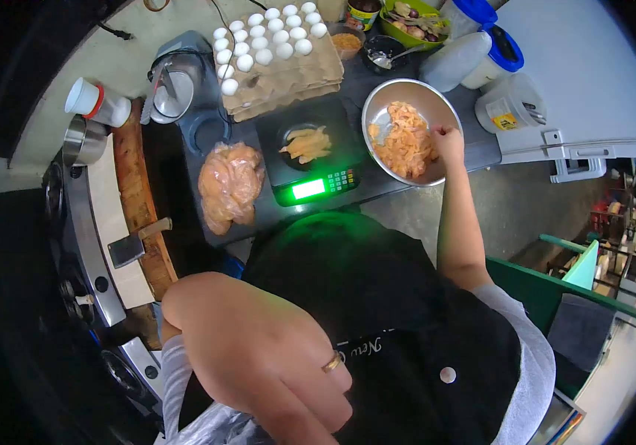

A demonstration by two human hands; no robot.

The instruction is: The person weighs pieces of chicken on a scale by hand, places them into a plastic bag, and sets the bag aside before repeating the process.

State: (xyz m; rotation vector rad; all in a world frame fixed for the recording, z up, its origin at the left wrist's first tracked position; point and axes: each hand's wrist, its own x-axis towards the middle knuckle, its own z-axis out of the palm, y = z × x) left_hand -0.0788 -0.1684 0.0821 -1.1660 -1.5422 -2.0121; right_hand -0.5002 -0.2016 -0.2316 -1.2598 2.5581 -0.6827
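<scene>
My right hand (pixel 448 142) is over the right side of a steel bowl (pixel 448 111), its fingers closed; what they hold, if anything, is hidden. Raw, orange-tinted meat strips (pixel 407 144) lie in the bowl. Close to the camera, my left hand (pixel 259 348) is curled, with a ring on one finger. Its fingertips are hidden, and crinkled clear plastic (pixel 233 425) shows just below it. On a black digital scale (pixel 277 159) with a lit green display lies a small pile of pale meat strips (pixel 307 144). Left of the scale sits a clear plastic bag of raw meat (pixel 230 185).
Stacked egg trays (pixel 288 85) with white eggs stand behind the scale. Around the bowl are a black dish with a spoon (pixel 385 55), a green bowl (pixel 414 22) and plastic containers (pixel 507 104). A cleaver (pixel 129 248) rests at the left, beside a stove (pixel 88 245).
</scene>
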